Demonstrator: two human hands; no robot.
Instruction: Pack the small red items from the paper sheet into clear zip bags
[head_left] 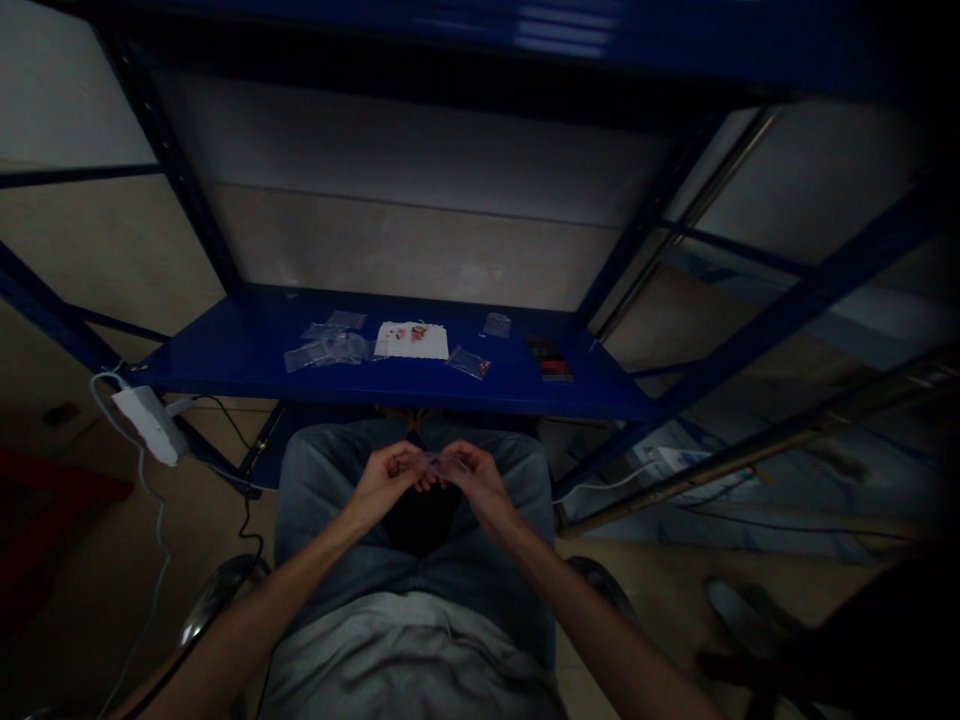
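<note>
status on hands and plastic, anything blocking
Left hand, right hand pinch clear plastic over lap. Blue shelf ahead, bags on it. Nothing visibly blocking hands.

1. Can read no text, label, brand, number or sign.
2. Can see only blurred patches on the dark-and-red object (550,360) at right on the blue shelf (514,385).
3. Can discern no print on the white power strip (150,424) at left.

A blue metal shelving unit (225,350) stood before a pale wall (420,240) crossed by a thin dark line. Dim light left the tan floor (660,610) in shadow, darkest toward the right.
</note>
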